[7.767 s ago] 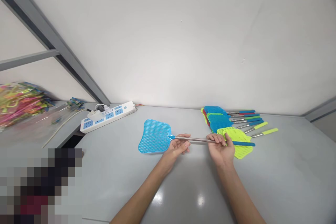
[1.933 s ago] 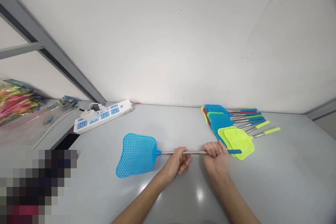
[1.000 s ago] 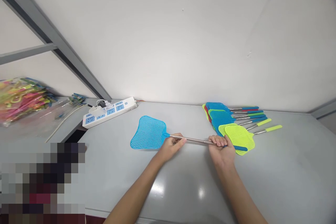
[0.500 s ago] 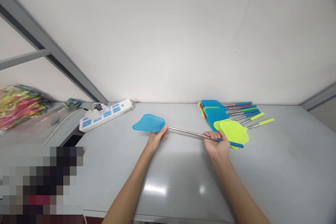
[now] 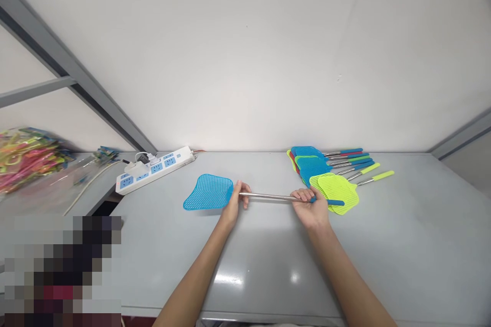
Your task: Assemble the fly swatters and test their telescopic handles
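Observation:
A blue fly swatter with a long metal rod is held level above the grey table, its mesh head to the left. My left hand is closed around the neck, where the head meets the rod. Around the rod's other end, by the blue grip, my right hand is closed with the palm turned up. Just behind that hand lies a fanned pile of swatters; a yellow-green swatter is on top, and a blue swatter is farther back. Their short handles point right.
A white power strip with plugs in it lies at the back left. Beyond it, a clear bag of colourful items sits beside a grey metal frame. The white wall bounds the table at the back.
The swatter's head has moved left and a little toward me, and its mesh now faces me more. The rod has turned nearly level. Both hands keep their hold.

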### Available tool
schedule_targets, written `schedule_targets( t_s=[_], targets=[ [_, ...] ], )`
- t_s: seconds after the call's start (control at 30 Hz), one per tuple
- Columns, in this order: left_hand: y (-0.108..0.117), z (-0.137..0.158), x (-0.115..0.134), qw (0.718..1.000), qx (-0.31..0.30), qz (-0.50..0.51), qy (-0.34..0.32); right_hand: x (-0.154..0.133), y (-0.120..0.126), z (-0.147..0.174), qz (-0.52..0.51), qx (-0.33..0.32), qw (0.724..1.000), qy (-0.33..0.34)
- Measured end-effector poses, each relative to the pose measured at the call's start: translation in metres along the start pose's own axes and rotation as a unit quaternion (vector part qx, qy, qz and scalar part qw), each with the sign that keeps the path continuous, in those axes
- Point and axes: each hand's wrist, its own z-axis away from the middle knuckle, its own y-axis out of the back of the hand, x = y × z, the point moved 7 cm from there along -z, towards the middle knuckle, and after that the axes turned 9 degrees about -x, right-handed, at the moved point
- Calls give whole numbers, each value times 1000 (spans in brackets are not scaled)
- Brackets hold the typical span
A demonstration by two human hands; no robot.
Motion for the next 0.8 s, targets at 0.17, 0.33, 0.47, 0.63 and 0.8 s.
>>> schedule_targets(
  t_s=[0.17,0.33,0.47,0.63,0.8],
  targets=[
    [-6,2,-6,999,-17,33,22,1,2,-1,20,-10,1000,7],
    [-30,10,-16,982,-135,63,113,-8,3,-1,21,-13,999,43],
    [-46,17,-23,965,-184,95,157,-17,2,3,30,-22,995,89],
    [-53,19,-28,957,-186,139,171,-22,-6,8,70,-67,985,146],
    [-54,20,-30,950,-183,168,187,-20,-8,10,76,-77,982,156]
  ],
)
